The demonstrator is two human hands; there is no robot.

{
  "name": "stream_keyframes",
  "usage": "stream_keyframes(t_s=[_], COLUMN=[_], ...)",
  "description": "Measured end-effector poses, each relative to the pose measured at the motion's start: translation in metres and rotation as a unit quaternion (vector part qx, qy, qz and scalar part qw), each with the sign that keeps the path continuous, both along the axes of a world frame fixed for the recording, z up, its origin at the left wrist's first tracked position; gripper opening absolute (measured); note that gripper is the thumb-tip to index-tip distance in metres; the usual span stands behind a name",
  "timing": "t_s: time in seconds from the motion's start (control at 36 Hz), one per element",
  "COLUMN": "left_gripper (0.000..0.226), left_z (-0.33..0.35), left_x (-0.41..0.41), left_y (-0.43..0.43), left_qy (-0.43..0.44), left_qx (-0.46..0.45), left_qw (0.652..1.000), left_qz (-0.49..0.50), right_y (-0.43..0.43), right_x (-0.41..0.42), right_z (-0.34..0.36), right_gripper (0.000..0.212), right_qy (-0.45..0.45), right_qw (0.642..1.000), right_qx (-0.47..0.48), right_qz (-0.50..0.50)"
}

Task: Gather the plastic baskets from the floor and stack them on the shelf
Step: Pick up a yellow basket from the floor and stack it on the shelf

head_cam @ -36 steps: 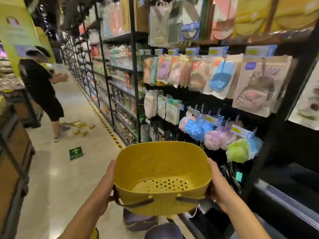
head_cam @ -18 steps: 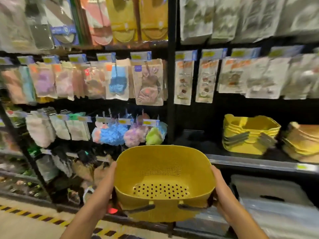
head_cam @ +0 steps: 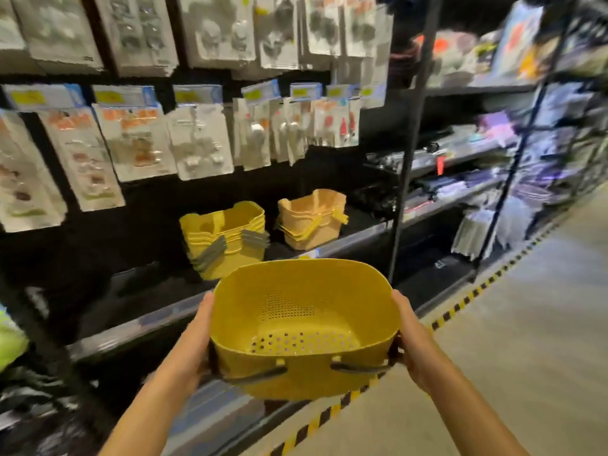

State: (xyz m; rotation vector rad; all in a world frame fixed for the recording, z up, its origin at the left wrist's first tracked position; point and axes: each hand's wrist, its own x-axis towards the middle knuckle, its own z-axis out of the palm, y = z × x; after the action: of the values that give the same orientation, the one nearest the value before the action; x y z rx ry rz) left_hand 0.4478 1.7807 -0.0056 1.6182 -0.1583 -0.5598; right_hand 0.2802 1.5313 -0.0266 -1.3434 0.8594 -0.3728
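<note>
I hold a yellow perforated plastic basket point(head_cam: 304, 327) with grey handles in front of me, open side up. My left hand point(head_cam: 194, 340) grips its left end and my right hand point(head_cam: 413, 340) grips its right end. Beyond it, on the black shelf point(head_cam: 348, 240), stands a nested stack of yellow baskets point(head_cam: 227, 238) with grey handles. A stack of tan baskets point(head_cam: 311, 218) stands just to the right of that stack. The held basket is below and in front of the shelf's edge, a little right of the yellow stack.
Packaged goods point(head_cam: 138, 143) hang on hooks above the basket shelf. A black upright post point(head_cam: 411, 136) divides this bay from shelves of goods to the right. A yellow-and-black floor stripe point(head_cam: 460, 304) runs along the shelving base, with pale aisle floor point(head_cam: 526, 340) on the right.
My view has swung right along the shelving. The stacks of yellow and tan baskets have come from the right side toward the middle. Both hands keep the same hold on the basket.
</note>
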Motion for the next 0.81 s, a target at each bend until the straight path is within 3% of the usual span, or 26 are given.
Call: stream_keyframes(t_s=[0.14,0.25,0.44,0.58,0.72,0.81], left_gripper=[0.043,0.079,0.081,0.049,0.058,0.081], left_z=[0.0,-0.013,-0.01,-0.004,0.002,0.002], left_x=[-0.024,-0.031,-0.08,-0.114,-0.135,-0.135], left_y=[-0.117,-0.201,-0.332,-0.412,-0.474,-0.509], left_qy=[-0.009,0.006,0.008,-0.011,-0.01,-0.008], left_qx=[0.018,0.031,0.055,0.049,0.04,0.033], left_qw=[0.995,0.983,0.959,0.946,0.922,0.904], left_qz=[-0.093,-0.181,-0.277,-0.321,-0.385,-0.425], right_y=[-0.077,-0.131,-0.205,-0.246,-0.28,-0.301], right_x=[-0.069,-0.123,-0.202,-0.239,-0.259,-0.262], right_z=[0.006,0.012,0.015,0.015,0.011,0.01], right_gripper=[0.046,0.041,0.037,0.046,0.043,0.043], right_qy=[-0.01,-0.013,0.002,0.008,0.012,0.014], right_qw=[0.997,0.991,0.974,0.953,0.933,0.92], right_qx=[-0.015,-0.01,-0.021,0.019,0.024,0.026], right_qz=[-0.075,-0.136,-0.226,-0.301,-0.359,-0.39])
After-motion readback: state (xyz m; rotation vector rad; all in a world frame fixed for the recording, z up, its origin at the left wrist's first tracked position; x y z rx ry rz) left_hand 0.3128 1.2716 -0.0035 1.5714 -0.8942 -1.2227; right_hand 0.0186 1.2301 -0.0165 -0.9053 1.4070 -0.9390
